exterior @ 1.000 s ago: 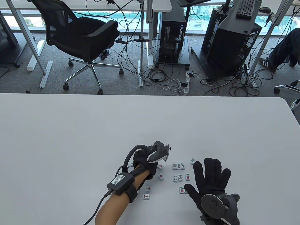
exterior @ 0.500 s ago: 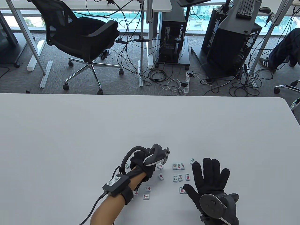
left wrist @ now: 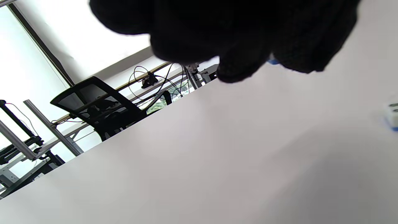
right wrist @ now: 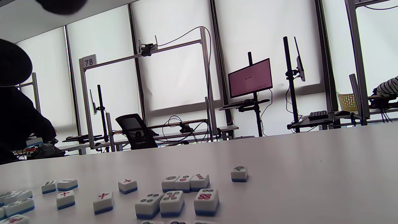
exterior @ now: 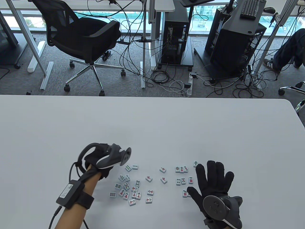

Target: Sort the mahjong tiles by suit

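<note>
Because these mahjong tiles (exterior: pixel 130 188) are small, hard, glossy blocks, you should judge them light and rigid but slippery on the smooth white table (exterior: pixel 152 124): they will slide at a nudge and can squirt out of a loose pinch. The mixed pile lies toward 7 o'clock from the table's centre, with a few red-marked tiles (exterior: pixel 163 180) loose toward 6 o'clock and the circle-suit tiles (exterior: pixel 181 169) set in short rows just beside your right hand (exterior: pixel 214 183) at about 5 o'clock. That hand lies flat with fingers spread and straight, holding nothing, its thumb touching or nearly touching the nearest circle tile. Your left hand (exterior: pixel 101 158), at 9 o'clock of the pile, has its fingers curled under; a blue-and-white edge shows between them in the left wrist view, so it may hold a tile, but you cannot tell for sure. Take each tile across its two long sides between thumb and forefinger, or press straight down on the face and slide it.
</note>
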The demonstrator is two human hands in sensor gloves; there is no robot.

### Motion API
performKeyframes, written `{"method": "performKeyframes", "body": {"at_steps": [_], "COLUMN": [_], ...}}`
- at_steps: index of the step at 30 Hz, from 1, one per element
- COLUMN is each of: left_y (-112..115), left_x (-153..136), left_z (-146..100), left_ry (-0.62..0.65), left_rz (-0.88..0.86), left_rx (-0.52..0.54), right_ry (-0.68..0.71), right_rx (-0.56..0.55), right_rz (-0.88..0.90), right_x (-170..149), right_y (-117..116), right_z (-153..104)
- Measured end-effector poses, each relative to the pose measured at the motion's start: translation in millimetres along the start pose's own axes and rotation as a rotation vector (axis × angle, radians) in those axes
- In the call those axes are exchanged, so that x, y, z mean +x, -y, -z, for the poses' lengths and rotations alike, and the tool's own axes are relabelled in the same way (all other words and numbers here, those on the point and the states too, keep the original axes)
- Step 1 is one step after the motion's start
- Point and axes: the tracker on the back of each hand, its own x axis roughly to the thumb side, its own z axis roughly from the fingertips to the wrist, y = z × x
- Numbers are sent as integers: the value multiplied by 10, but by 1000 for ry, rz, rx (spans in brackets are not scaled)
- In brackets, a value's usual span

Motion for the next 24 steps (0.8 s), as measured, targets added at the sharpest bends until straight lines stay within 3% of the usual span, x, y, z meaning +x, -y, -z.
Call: {"method": "performKeyframes", "body": {"at_steps": [6, 15, 24], "left_y": [472, 857, 859], "left_x": [-431, -458, -509], "left_z": [-332, -395, -420], "left_ry": [-73, -108, -127], "left_rz": [-52, -87, -75], "left_rx": [-127, -224, -287], "right_ry": [-13, -14, -12], "right_rx": [11, 39, 39], "right_rz": [-6, -7, 4], "right_x": [-23, -14, -21], "right_y": [-23, -53, -58], "right_z": [10, 12, 12]}}
